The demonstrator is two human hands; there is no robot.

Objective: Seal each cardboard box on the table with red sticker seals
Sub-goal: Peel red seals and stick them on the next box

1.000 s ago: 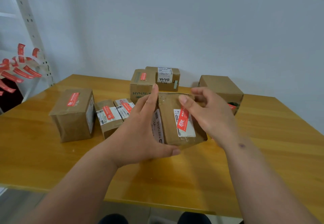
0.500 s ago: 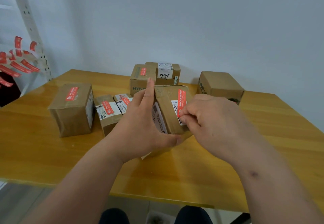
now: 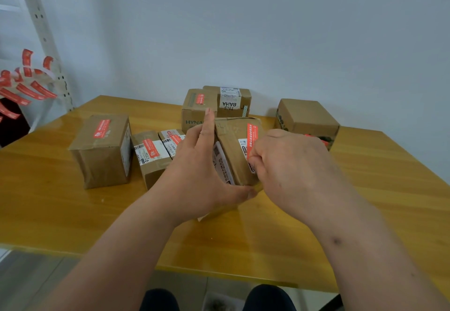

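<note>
While the tilted cardboard box (image 3: 233, 150) sits between my hands, its red sticker seal (image 3: 251, 135) could crease if that tilt slips. My left hand (image 3: 199, 172) grips the box, thumb underneath; my right hand (image 3: 289, 167), fingers curled, presses the seal's lower end.

Tilted box (image 3: 232, 150) w/ red seal (image 3: 251, 138) in left hand (image 3: 194, 177) grip, right hand (image 3: 289, 172) fingertips on seal, mid-bench (image 3: 48, 213).
</note>
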